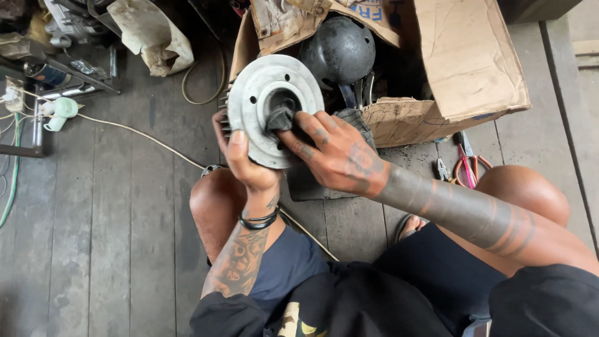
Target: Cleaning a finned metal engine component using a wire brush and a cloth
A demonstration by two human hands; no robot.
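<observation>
My left hand (244, 163) grips a round grey metal part (254, 93) with cooling fins and a central bore, holding it up by its rim with the flat face toward me. My right hand (334, 153) presses a dark grey rag (281, 118) into the bore with its fingers, the rest of the cloth trailing under the palm. Both forearms are tattooed, and a black band circles the left wrist. My knees frame the hands as I sit on the floor.
A torn cardboard box (462, 62) holding a dark helmet (340, 50) stands just beyond the hands. Red-handled pliers (467, 165) lie on the wooden plank floor (112, 218) at right. A pale cord (137, 132) crosses the floor at left, near metal clutter and a crumpled sack (156, 37).
</observation>
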